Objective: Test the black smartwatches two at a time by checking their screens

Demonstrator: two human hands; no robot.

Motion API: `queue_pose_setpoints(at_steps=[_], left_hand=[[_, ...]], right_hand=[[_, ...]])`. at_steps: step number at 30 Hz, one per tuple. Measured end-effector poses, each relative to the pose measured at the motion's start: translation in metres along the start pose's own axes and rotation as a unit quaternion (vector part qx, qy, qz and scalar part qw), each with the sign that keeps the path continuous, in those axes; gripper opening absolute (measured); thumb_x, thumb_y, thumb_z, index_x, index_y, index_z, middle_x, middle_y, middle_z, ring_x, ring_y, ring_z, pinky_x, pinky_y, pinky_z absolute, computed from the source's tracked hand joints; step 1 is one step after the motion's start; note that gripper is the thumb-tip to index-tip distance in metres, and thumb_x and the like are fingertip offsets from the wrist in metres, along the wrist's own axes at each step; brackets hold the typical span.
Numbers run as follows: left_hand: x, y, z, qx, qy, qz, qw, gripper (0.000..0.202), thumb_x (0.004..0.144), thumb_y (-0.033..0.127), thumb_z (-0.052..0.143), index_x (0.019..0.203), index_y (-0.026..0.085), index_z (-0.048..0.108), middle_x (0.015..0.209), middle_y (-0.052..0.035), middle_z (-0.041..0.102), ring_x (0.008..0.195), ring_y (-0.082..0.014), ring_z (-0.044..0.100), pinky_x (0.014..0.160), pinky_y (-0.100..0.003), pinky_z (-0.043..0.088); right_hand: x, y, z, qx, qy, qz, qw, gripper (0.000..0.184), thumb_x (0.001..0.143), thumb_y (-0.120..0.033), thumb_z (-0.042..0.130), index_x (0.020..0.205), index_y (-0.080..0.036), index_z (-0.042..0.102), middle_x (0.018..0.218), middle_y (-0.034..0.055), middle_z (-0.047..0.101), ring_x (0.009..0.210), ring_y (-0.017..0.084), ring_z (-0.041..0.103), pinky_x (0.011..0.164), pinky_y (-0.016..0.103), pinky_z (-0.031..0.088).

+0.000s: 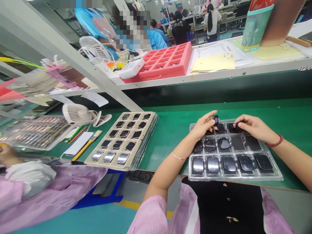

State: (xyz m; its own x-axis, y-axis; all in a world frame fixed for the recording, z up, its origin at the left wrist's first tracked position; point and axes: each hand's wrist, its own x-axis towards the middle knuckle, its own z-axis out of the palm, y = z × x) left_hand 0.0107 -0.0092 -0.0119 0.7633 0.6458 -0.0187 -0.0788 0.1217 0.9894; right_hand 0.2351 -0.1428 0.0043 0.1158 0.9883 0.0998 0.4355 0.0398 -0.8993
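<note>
In front of me lies a clear plastic tray (275,175) with rows of pockets, most showing dark, glossy, rounded-square pieces like watch screens. My left hand (203,126) is over its back left corner, thumb and fingers closed on a small black watch-like piece (215,120) with a pale square mark. At the back row, my right hand (252,125) has its thumb and fingertips pinched around a dark piece (240,126), partly hidden by the fingers. Between the hands, another black piece (220,128) rests in its pocket.
To the left stands a stack of beige trays (97,164) with watch-screen pieces. Beyond it are a brush (89,144), a white fan (76,113) and a co-worker's arm (31,175). The overhead shelf (214,73) carries a red foam tray (168,61), papers and a cup (257,29).
</note>
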Motion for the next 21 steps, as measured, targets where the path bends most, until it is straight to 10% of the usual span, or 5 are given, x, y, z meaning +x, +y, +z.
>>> queue_pose_setpoints(at_steps=[6,21], left_hand=[[-0.001,0.000,0.002,0.006,-0.038,0.014,0.999,0.068,0.080,0.051,0.074,0.139,0.021,0.055,0.099,-0.0073,0.070,0.062,-0.0100,0.063,0.056,-0.021,0.043],[-0.009,0.017,0.002,-0.177,-0.046,-0.050,0.982,0.075,0.064,0.048,0.089,0.124,0.018,0.056,0.084,0.0002,0.066,0.050,-0.0034,0.050,0.053,-0.021,0.036]], right_hand=[[-0.030,-0.004,0.012,-0.209,-0.037,-0.120,0.970,0.016,0.090,-0.034,0.061,0.095,-0.026,0.074,0.105,0.0086,0.074,0.108,0.033,0.064,0.097,0.052,0.049],[0.029,-0.026,0.043,-0.193,0.157,-0.303,0.920,0.037,0.094,-0.023,0.060,0.131,-0.023,0.058,0.121,0.0135,0.069,0.112,0.032,0.065,0.093,0.052,0.055]])
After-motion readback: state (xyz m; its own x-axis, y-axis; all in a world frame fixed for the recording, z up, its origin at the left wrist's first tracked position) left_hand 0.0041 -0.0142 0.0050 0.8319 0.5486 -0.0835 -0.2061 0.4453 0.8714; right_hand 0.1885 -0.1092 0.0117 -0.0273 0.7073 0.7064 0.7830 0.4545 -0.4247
